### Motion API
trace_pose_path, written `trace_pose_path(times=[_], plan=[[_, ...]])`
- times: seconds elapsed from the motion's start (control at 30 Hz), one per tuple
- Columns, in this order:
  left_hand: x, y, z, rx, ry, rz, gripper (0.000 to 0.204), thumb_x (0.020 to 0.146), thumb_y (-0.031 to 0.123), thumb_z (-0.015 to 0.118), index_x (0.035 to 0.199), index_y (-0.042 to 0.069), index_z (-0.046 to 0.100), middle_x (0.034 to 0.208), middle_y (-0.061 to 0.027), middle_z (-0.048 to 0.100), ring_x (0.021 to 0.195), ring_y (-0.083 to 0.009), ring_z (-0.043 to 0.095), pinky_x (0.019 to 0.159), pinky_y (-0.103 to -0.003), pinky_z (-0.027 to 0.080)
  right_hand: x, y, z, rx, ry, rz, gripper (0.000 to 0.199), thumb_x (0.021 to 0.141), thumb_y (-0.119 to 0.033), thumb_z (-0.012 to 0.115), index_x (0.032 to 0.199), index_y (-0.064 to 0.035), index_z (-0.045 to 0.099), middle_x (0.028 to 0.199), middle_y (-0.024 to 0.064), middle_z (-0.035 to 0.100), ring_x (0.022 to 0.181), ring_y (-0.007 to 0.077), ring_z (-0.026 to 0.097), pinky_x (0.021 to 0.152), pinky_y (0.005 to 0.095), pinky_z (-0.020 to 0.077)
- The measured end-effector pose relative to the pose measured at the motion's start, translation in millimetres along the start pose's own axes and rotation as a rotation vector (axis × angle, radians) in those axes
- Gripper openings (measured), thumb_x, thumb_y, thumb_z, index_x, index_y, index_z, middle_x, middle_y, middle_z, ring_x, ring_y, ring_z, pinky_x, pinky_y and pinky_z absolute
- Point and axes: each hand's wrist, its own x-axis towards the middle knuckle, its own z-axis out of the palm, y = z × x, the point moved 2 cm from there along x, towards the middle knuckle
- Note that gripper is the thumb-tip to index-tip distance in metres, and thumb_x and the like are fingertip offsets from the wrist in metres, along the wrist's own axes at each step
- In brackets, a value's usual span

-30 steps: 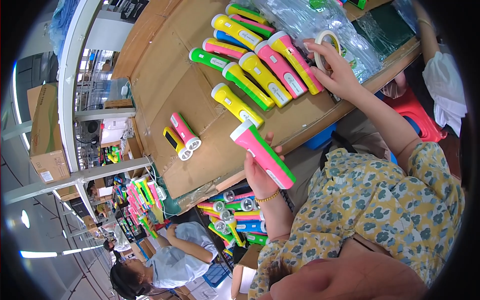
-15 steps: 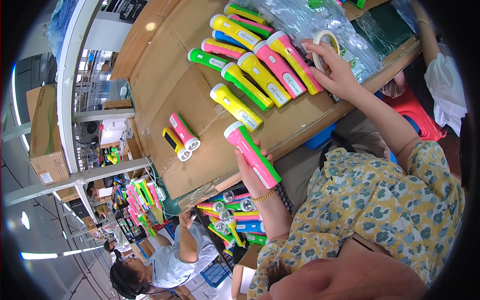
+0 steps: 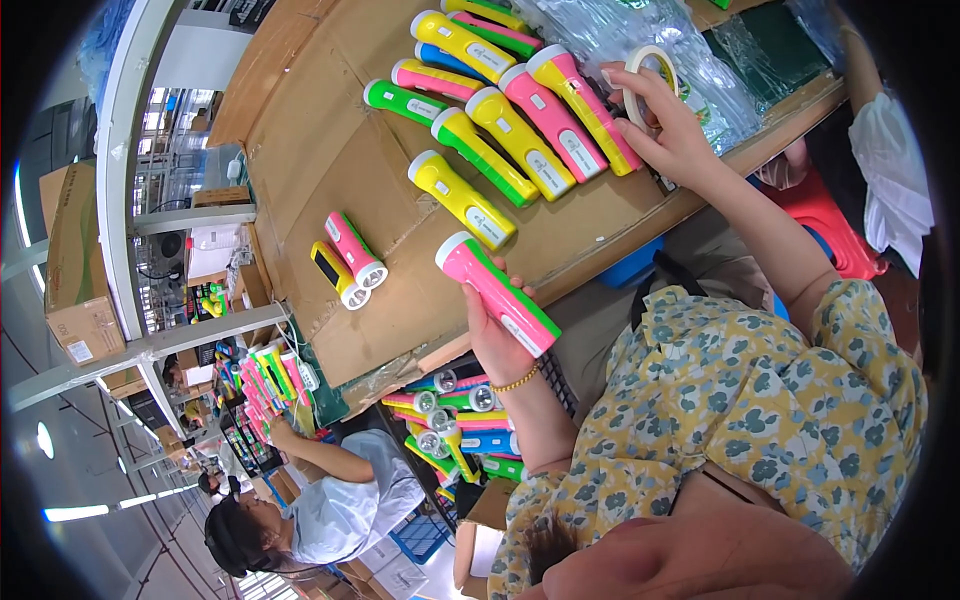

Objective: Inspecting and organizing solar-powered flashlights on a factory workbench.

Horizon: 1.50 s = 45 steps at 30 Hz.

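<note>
My left hand [image 3: 498, 338] is wrapped around a pink-and-green flashlight [image 3: 512, 312] with a white head, held above the table's near edge. In my right hand [image 3: 676, 135] is a roll of pale tape [image 3: 655, 51], gripped by its ring between thumb and fingers. Close to that hand lies a yellow-and-pink flashlight [image 3: 582, 105], one of several in a row with a pink flashlight [image 3: 552, 118] and a yellow flashlight [image 3: 518, 142]. Another yellow flashlight [image 3: 460, 198] lies just beyond my left hand. Farther left rest two flashlights, one pink-and-green [image 3: 352, 248], one yellow [image 3: 334, 274].
Clear plastic bags [image 3: 610, 45] are heaped at the back right of the cardboard-covered table [image 3: 300, 150]. Below the table's left end, a dark crate [image 3: 440, 484] holds several flashlights. A co-worker [image 3: 345, 490] sits beyond it. A red stool [image 3: 815, 225] stands at right.
My view has shifted slightly, and the flashlight in my left hand is tilted a little more. The tape stays in my right hand. The co-worker's arm has reached toward the far flashlights.
</note>
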Motion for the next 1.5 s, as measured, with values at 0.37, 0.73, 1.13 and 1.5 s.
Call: trace_pose_path(times=[0.37, 0.73, 1.13, 1.5], plan=[[-3.9, -4.7, 8.9, 0.126, 0.147, 0.068, 0.043, 0.099, 0.036, 0.037, 0.129, 0.007, 0.039, 0.118, -0.011, 0.054, 0.086, -0.0227, 0.056, 0.073, -0.039, 0.051, 0.5, -1.3, -0.7, 0.02, 0.018, -0.029, 0.049, 0.083, -0.009, 0.056, 0.13, -0.0151, 0.043, 0.126, 0.0075, 0.05, 0.102, 0.0228, 0.055, 0.07, 0.0287, 0.0495], [-7.4, -5.6, 11.8, 0.017, -0.078, 0.078, 0.05, 0.098, 0.044, 0.036, 0.133, 0.009, 0.033, 0.106, -0.0074, 0.053, 0.076, -0.0182, 0.052, 0.067, -0.031, 0.046, 0.5, 0.7, 1.7, 0.04, 0.037, -0.044, 0.049, 0.083, -0.009, 0.056, 0.13, -0.0149, 0.043, 0.124, 0.0083, 0.05, 0.101, 0.0231, 0.056, 0.069, 0.0291, 0.0502], [-16.2, -3.0, 24.5, -0.449, -0.266, -0.039, 0.058, 0.095, 0.04, 0.04, 0.141, 0.008, 0.023, 0.093, -0.0044, 0.054, 0.061, -0.0135, 0.049, 0.058, -0.029, 0.043, 0.4, 1.5, 0.1, -0.002, 0.035, -0.055, 0.049, 0.084, -0.011, 0.056, 0.131, -0.0156, 0.043, 0.125, 0.0093, 0.049, 0.098, 0.0235, 0.056, 0.068, 0.0284, 0.049], [-11.0, -1.1, 31.0, -0.518, -0.27, -0.107, 0.061, 0.095, 0.036, 0.045, 0.143, 0.008, 0.02, 0.109, -0.0048, 0.051, 0.083, -0.0139, 0.052, 0.074, -0.033, 0.048, -0.6, 2.6, 0.0, -0.005, 0.023, -0.043, 0.049, 0.085, -0.012, 0.056, 0.131, -0.0167, 0.043, 0.123, 0.009, 0.05, 0.099, 0.0225, 0.056, 0.068, 0.0285, 0.0489]])
